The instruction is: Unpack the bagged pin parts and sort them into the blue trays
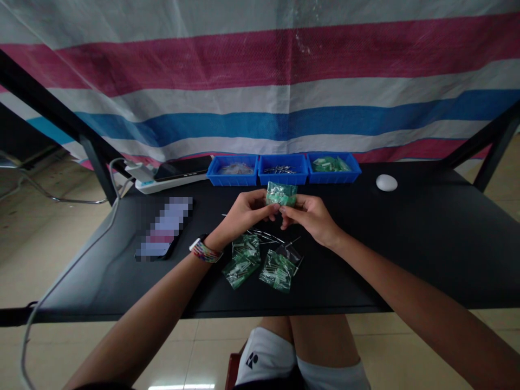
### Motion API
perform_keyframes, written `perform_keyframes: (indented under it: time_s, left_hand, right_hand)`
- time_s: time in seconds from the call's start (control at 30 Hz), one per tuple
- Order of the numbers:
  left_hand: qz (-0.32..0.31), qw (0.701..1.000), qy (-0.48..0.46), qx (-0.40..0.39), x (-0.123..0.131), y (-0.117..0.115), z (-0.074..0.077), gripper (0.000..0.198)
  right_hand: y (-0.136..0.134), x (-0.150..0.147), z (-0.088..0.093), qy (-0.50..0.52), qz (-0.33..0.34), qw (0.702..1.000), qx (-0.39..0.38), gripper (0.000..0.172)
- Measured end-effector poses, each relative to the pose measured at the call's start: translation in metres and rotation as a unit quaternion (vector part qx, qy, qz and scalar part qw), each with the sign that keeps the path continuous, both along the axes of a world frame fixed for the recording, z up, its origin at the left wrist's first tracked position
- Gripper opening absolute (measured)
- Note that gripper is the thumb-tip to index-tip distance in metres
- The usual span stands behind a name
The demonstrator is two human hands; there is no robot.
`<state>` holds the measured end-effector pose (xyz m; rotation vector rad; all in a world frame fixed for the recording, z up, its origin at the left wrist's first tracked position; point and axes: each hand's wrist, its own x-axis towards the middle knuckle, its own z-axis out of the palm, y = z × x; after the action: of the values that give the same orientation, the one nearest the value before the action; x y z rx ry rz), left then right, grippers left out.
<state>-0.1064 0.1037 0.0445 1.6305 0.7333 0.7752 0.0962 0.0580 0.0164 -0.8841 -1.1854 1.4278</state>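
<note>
A small clear plastic bag (281, 194) with green pieces inside is held up between my two hands, just in front of the blue bins. My left hand (254, 208) pinches its lower left side, thumb in front. On the other side, my right hand (311, 214) grips the lower right part, thumb and fingers closed. Below them on the black table lie several filled bags, among them a bag of green pieces and metal pins (278, 271) and another bag (242, 268). Loose thin metal pins (266, 236) are scattered near these bags.
Three blue bins stand in a row at the back: one with clear pieces (213, 172), one with metal pins (262, 176), one with green pieces (312, 176). A phone (166, 230) lies left, near a power strip (152, 186). A white rounded object (386, 183) sits right.
</note>
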Motion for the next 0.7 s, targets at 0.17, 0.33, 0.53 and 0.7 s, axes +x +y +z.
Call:
perform_keyframes:
  time_s: [0.17,0.33,0.53,0.7]
  left_hand:
    - [-0.022,1.000,0.020,0.002,-0.0026,0.0018,0.0002,0.036]
    - [-0.031,0.999,0.007,0.011,-0.0019,0.0026,-0.0026,0.034]
    - [-0.038,0.999,0.002,0.011,-0.0021,0.0039,-0.0059,0.030]
    - [-0.048,0.999,-0.017,-0.012,-0.0015,0.0016,-0.0033,0.025]
  right_hand:
    - [0.0021,-0.0009,-0.0009,0.006,0.013,1.000,-0.004,0.037]
    - [0.0020,0.0004,-0.0008,0.000,0.013,1.000,-0.025,0.034]
    - [0.0002,0.0021,-0.0006,0.009,0.026,0.999,-0.037,0.030]
    - [-0.0017,0.0001,0.0003,-0.003,0.030,1.000,-0.009,0.029]
